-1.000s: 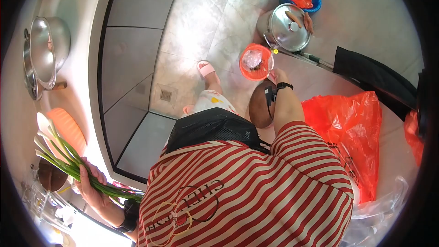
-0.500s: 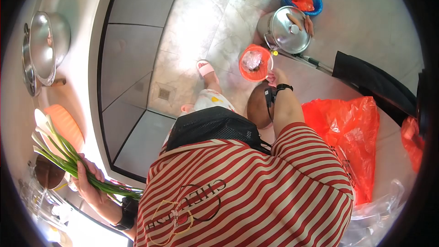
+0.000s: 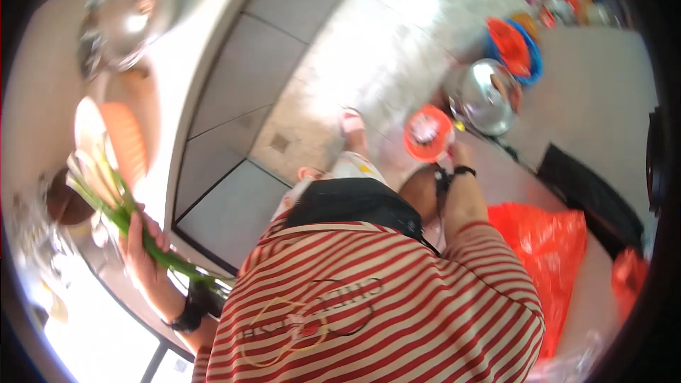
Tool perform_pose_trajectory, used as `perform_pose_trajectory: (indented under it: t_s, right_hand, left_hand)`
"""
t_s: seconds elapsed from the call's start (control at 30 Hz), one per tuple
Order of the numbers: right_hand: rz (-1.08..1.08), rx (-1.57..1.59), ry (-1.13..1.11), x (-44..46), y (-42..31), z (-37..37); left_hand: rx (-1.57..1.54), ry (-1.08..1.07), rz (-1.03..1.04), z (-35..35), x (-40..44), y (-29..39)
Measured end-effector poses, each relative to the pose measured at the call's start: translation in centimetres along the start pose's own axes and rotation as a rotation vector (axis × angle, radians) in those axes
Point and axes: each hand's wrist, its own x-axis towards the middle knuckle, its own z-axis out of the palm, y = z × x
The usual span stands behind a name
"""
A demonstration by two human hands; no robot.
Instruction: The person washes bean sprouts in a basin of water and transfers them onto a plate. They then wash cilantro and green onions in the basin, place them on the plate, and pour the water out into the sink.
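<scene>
On the left, my left hand (image 3: 144, 241) is closed around a bunch of spring onions (image 3: 128, 214). Their white ends point up and away, and the green leaves trail back toward my shirt. On the other side, my right hand (image 3: 461, 154) is closed at the edge of a small red-orange bucket (image 3: 414, 143); its fingers are partly hidden and blurred. Something pale, like a clear plastic bag (image 3: 425, 129), lies inside the bucket. A brown round surface (image 3: 420, 191) shows just below my right hand.
An orange ridged basket (image 3: 126, 138) and metal bowls (image 3: 135, 18) stand on the left counter. Right of the bucket are a lidded metal pot (image 3: 484, 103) and a blue basin (image 3: 533, 64). A red plastic bag (image 3: 550, 248) lies beside my right arm, near a black long object (image 3: 592, 195).
The view has swung, so most things appear farther right, and the floor items lower. Both hands keep their holds on the spring onions and the bucket. The picture is more blurred.
</scene>
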Motion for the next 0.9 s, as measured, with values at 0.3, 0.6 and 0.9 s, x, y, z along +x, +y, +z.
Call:
perform_pose_trajectory:
  t_s: [0.3,0.6,0.9]
  right_hand:
    - [0.038,1.472,0.317,12.2,-18.6,-15.8]
    - [-0.958,1.388,-0.058,-5.5,-52.9,-34.0]
    - [-1.377,0.284,-0.356,-21.5,-80.4,-30.5]
  left_hand:
    - [-0.418,0.218,0.416,-17.1,-1.3,4.2]
    - [-1.213,-0.212,0.447,-22.7,5.0,3.8]
    - [-0.894,-0.077,-0.015,-22.0,24.8,-1.0]
